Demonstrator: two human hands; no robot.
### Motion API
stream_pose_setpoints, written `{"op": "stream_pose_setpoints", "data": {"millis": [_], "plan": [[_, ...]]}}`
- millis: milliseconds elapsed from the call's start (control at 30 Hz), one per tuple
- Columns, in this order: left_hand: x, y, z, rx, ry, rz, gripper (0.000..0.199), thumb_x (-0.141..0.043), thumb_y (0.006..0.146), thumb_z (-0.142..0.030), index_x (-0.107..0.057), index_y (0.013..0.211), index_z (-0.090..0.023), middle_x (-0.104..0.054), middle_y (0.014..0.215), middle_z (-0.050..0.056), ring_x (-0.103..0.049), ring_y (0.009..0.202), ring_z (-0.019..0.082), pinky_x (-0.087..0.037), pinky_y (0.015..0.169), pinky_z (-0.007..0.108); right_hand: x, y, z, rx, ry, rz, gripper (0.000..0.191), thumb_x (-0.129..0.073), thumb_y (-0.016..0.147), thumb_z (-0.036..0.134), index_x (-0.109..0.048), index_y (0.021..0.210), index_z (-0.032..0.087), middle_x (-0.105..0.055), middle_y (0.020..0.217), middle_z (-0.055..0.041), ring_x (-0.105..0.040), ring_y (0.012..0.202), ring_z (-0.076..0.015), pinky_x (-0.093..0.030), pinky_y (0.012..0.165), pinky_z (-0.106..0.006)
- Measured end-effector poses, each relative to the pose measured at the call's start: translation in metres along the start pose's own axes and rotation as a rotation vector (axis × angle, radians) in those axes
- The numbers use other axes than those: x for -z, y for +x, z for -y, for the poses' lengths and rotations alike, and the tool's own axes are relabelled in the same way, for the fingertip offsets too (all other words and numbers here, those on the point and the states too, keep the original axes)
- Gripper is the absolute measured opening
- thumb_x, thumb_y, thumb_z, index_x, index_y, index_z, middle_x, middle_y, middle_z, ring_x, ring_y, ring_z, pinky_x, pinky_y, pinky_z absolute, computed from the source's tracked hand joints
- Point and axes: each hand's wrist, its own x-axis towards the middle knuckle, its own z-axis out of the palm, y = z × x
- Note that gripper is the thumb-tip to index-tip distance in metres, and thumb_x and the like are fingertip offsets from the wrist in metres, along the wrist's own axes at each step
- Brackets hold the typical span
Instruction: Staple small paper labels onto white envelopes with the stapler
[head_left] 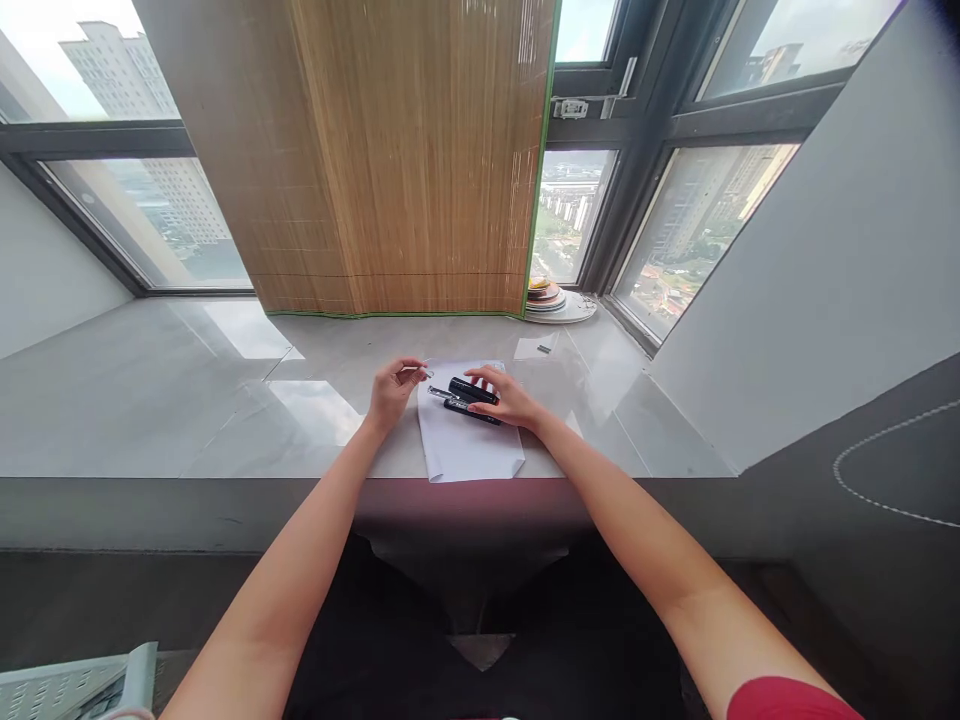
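Observation:
A black stapler [474,389] lies opened up on sheets of white paper [469,455], its metal rail sticking out to the left between the two black halves. My right hand [504,399] is closed around the stapler's right end, fingers on the upper half and thumb by the lower one. To the left of it, my left hand [396,391] pinches a tiny, thin, shiny piece [429,374] just over the paper's left edge. That piece is too small to name. Beyond the paper, to the right, lie small grey strips [544,349] that look like staples.
The paper rests on a light tiled window ledge [225,420]. A bamboo blind [420,160] hangs at the back, with stacked plates or discs [559,302] beside its lower right corner. A pale perforated plastic item [75,685] stands at the lower left.

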Motion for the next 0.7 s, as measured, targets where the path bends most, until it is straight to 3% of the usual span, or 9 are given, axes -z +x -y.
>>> {"op": "stream_pose_setpoints", "data": {"millis": [167,333,567,700], "plan": [[-0.0065,-0.0032,0.0017,0.037,0.016,0.134,0.047,-0.092,0.080,-0.063,-0.077,0.093,-0.020,-0.085,0.105,0.013,-0.083,0.099,0.029,-0.066,0.095,0.046,0.0015,-0.0015,0.0026,0.018,-0.010,0.040,0.036,-0.075,0.100,0.048,-0.074,0.126,0.023,-0.073,0.115,-0.0098,-0.068,0.097,-0.0246,-0.055,0.085,-0.038],[-0.0056,-0.0037,-0.0007,-0.010,0.218,0.257,0.037,-0.085,0.087,-0.060,-0.082,0.093,-0.023,-0.086,0.105,0.010,-0.080,0.105,0.030,-0.060,0.105,0.052,0.0017,-0.0019,0.0056,0.012,-0.003,0.049,0.032,-0.074,0.101,0.045,-0.074,0.125,0.023,-0.072,0.112,-0.0087,-0.067,0.097,-0.0240,-0.052,0.079,-0.035],[-0.0028,-0.0024,0.0030,0.045,0.234,0.308,0.035,-0.082,0.088,-0.057,-0.078,0.091,-0.022,-0.084,0.106,0.010,-0.077,0.099,0.028,-0.059,0.094,0.046,0.0018,-0.0030,0.0030,0.027,-0.014,0.038,0.030,-0.072,0.101,0.041,-0.074,0.124,0.022,-0.074,0.110,-0.0081,-0.068,0.096,-0.0241,-0.053,0.085,-0.036],[-0.0033,-0.0013,0.0048,0.005,0.260,0.375,0.036,-0.081,0.091,-0.056,-0.083,0.102,-0.022,-0.083,0.107,0.011,-0.076,0.098,0.027,-0.059,0.088,0.042,0.0018,-0.0023,0.0002,0.025,-0.007,0.044,0.032,-0.070,0.101,0.040,-0.074,0.125,0.021,-0.076,0.112,-0.0086,-0.069,0.099,-0.0252,-0.054,0.090,-0.038]]}}
